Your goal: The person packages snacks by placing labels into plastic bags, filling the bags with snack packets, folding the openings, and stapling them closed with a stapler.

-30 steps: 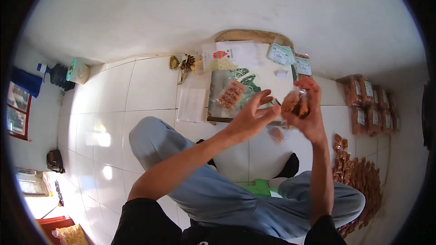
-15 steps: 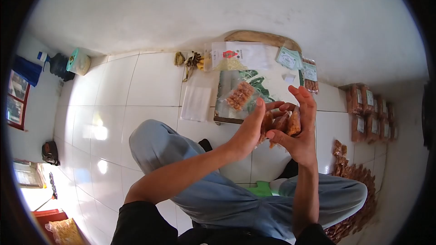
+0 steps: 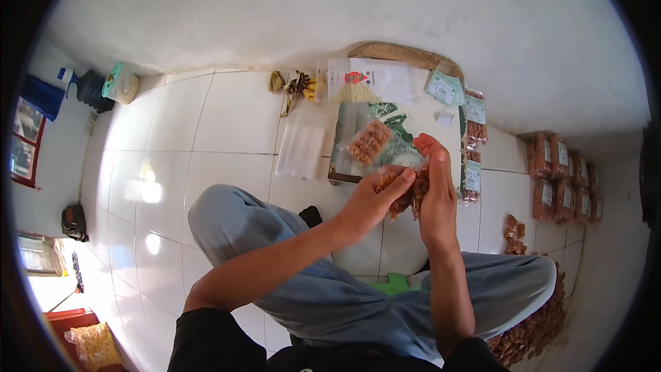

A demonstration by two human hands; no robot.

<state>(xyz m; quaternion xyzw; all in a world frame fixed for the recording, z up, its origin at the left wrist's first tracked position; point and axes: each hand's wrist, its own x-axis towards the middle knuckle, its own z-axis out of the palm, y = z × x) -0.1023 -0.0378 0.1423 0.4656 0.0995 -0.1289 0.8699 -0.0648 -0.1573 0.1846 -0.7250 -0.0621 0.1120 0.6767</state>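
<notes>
Between my hands, above the near edge of a low table, are several small clear packets of reddish-brown snacks (image 3: 418,193). My left hand (image 3: 372,201) is closed round packets on the left, its thumb lying over them. My right hand (image 3: 437,200) cups the packets from the right, palm and thumb against them, its fingers pointing up. Part of the bundle is hidden behind the hands. Just beyond them, a clear plastic bag with snack packets inside (image 3: 370,142) lies on the low table (image 3: 420,120), which has a green leaf pattern.
Printed plastic bags (image 3: 392,79) and green labels (image 3: 444,87) lie along the table's back. Labelled packs (image 3: 475,114) rest at its right side. Clear bags (image 3: 301,150) are on the floor at left. Filled packs (image 3: 564,172) stand by the right wall, near a pile of loose packets (image 3: 533,327).
My hands have come closer together and moved slightly left, pressing the packets into a tighter bundle. My right hand has turned more upright, and a labelled pack at the table's right edge now shows.
</notes>
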